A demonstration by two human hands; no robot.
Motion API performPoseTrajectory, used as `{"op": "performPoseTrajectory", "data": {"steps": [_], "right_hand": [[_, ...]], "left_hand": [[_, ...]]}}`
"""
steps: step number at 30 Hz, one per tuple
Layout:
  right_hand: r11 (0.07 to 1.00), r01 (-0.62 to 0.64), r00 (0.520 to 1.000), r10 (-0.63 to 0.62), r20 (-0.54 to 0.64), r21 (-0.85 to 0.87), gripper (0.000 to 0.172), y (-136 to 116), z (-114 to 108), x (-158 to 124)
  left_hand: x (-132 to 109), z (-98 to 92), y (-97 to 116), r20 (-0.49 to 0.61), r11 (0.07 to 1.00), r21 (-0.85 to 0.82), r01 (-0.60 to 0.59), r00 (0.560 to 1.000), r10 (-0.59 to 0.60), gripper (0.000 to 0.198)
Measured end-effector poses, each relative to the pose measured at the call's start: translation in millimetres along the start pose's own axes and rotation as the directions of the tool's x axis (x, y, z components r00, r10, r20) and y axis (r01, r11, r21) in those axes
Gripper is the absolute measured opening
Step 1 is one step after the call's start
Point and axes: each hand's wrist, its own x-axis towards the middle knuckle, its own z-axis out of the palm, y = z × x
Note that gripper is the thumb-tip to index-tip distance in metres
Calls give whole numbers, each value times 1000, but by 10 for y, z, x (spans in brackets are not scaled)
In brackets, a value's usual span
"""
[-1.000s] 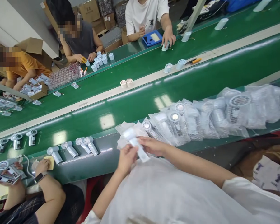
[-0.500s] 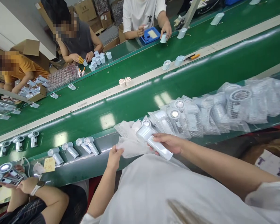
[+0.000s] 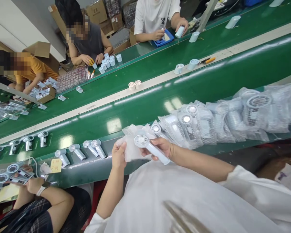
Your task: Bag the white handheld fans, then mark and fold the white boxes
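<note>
A light-blue handheld fan (image 3: 157, 152) is gripped around its handle by my right hand (image 3: 163, 147), its round grille facing up and to the left. My left hand (image 3: 119, 155) pinches the edge of a translucent plastic bag (image 3: 131, 147), which lies just beside and partly behind the fan's head. Right of my hands, a row of fans in clear bubble bags (image 3: 194, 121) lies along the bench edge. To the left, several unbagged fans (image 3: 76, 152) rest on the bench.
A green conveyor belt (image 3: 92, 121) runs across ahead, carrying more fans (image 3: 43, 139) at left. Two cream round parts (image 3: 134, 84) and orange-handled pliers (image 3: 210, 60) sit on the divider. A co-worker's hands (image 3: 34, 184) hold fans at lower left; other people work across the belt.
My right hand has turned the fan so its grille now shows, and moved it slightly left. My left hand has come nearer to it with the bag. The camera view has shifted a little.
</note>
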Motion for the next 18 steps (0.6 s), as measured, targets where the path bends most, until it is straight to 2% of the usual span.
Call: {"op": "performPoseTrajectory", "data": {"steps": [2,4,5,7,9,11,15,17,18], "right_hand": [[993,118,989,-118,-93,-7,54,61,80,-63],[984,174,968,-175,-181,-22,59,97,118,-160],[983,181,961,-185,-206,-37,59,108,120,-203],[980,184,957,-197,-212,-81,58,125,100,-250],[974,186,957,-209,-202,-126,55,139,64,-242],[966,198,950,-231,-212,-168,50,144,36,-211],[952,253,907,-295,-300,-173,47,102,50,-234],[956,252,889,-289,-355,-148,45,69,100,-277],[960,242,882,-277,-382,-139,44,54,132,-292]], "left_hand": [[-10,55,-56,-166,998,59,-36,985,46,37],[-37,87,-80,-260,999,51,12,966,2,35],[-58,102,-86,-264,999,27,45,964,-37,35],[-116,142,-91,-184,997,-15,79,980,-81,39],[-180,185,-91,-67,997,-12,75,995,-76,41],[-222,201,-79,2,998,15,55,999,-55,41],[-138,60,10,-21,998,60,12,1000,-11,47],[-27,-75,100,-73,984,172,-40,996,54,49],[28,-141,159,-122,958,273,-90,984,127,48]]}}
